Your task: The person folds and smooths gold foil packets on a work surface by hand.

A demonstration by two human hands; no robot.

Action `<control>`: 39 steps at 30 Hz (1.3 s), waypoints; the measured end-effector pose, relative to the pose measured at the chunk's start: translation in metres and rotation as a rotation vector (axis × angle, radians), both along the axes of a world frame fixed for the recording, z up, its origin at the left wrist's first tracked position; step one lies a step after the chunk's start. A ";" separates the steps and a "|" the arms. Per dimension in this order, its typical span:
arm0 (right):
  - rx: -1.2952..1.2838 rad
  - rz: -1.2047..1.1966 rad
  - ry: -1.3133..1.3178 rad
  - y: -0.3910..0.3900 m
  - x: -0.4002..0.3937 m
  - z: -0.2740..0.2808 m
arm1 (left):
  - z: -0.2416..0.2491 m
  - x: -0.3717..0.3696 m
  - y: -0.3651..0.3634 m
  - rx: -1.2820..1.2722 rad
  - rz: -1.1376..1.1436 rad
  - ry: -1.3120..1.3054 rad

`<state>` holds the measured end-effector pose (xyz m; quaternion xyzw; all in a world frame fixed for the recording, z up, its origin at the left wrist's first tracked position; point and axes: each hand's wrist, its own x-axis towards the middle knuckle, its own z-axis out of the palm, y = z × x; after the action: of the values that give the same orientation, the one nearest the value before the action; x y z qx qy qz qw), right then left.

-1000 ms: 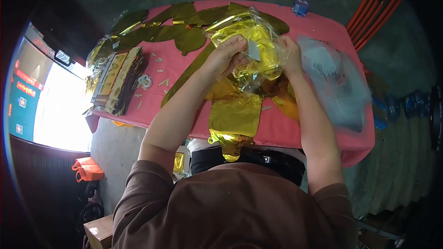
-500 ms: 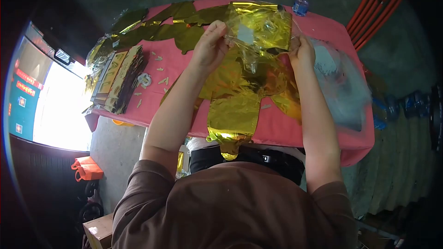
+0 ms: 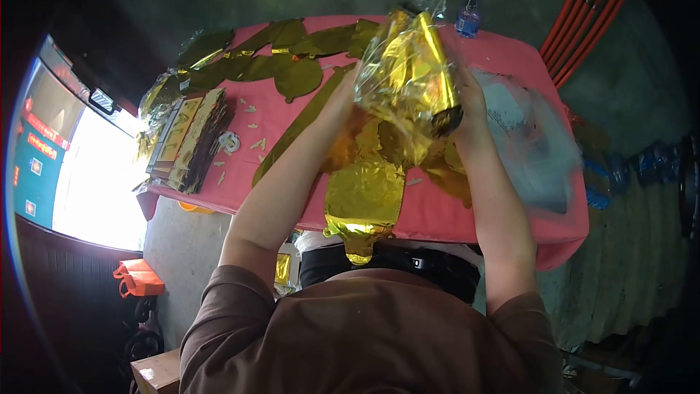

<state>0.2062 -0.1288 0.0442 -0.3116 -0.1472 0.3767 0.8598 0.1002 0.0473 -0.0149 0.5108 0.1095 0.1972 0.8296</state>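
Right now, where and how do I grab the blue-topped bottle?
Probably around the body of the bottle, below its narrow neck, from the picture's right: it stands upright, with the shiny gold packet close on its left.

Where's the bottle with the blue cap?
In the head view, the bottle stands to the right of the gold packet, at the far edge of the pink table.

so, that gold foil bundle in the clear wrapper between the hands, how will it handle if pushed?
The gold foil bundle is probably floppy: it looks like thin film, loosely folded. Likely light for its bulk, for the same reason. Its clear wrapper looks glossy and crinkled, so it may slide.
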 end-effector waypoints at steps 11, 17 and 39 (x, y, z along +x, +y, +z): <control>0.115 -0.108 -0.355 0.000 -0.012 0.002 | 0.013 -0.025 -0.007 -0.245 0.042 -0.123; 0.005 -0.291 -0.374 -0.001 -0.006 0.009 | 0.009 -0.022 -0.010 -0.192 0.076 -0.114; -0.371 0.091 -0.398 -0.018 -0.015 0.010 | 0.036 -0.027 -0.047 -0.083 0.202 -0.071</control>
<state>0.1916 -0.1464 0.0539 -0.5247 -0.2555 0.3671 0.7243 0.0730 0.0006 0.0213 0.4549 0.1392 0.2932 0.8293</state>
